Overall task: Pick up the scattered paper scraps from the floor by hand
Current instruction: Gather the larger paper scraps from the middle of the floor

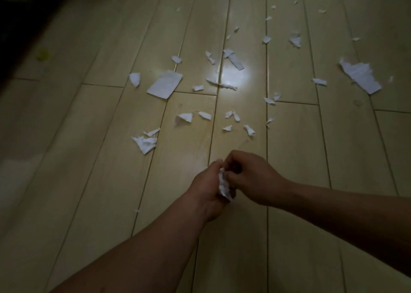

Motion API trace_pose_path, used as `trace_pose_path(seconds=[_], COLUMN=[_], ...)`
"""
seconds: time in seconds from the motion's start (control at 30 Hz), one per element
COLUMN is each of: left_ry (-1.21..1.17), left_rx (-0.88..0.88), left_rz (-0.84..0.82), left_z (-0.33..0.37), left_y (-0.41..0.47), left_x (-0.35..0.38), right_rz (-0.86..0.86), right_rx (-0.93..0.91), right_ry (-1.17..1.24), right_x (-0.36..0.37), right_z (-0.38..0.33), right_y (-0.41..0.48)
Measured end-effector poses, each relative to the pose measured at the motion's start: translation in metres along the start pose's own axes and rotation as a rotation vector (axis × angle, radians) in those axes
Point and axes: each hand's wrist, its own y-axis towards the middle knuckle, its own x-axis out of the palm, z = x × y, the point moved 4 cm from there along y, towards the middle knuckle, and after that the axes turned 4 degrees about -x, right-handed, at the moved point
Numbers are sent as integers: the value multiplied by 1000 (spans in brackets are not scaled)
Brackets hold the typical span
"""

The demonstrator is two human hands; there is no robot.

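Note:
My left hand (206,186) grips a small wad of white paper scraps (223,185) just above the floor. My right hand (251,177) meets it from the right, its curled fingertips pinching into the same wad. Several white scraps lie scattered on the wooden floor ahead. A torn clump (145,142) lies nearest on the left. A rectangular sheet (165,84) sits farther back, and a large ragged piece (360,75) lies at the far right. Small bits (231,115) lie just beyond my hands.
The light wooden plank floor (89,181) fills the view, with a bright glare spot (233,77) in the middle. A dark area (17,26) runs along the upper left edge. A small yellowish object (42,53) lies near it.

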Motion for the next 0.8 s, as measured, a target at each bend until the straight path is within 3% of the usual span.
trace_pose_path(seconds=[0.3,0.47,0.53,0.67,0.8], left_ry=[89,419,455,570,759], left_rx=[21,142,101,89,212], left_rz=[5,62,86,81,60], left_z=[2,-5,-6,-6,-1], left_y=[-9,7,11,25,47], left_x=[-13,-20,-21,1,59], right_rz=[68,-83,-145,-66,112], right_rx=[-2,-185,-199,52,411], right_ry=[-59,-189,-274,-390,-467], right_x=[7,4,-6,-64,-144], right_z=[-1,1,14,91,183], right_y=[-6,-26,-29,-27,-35])
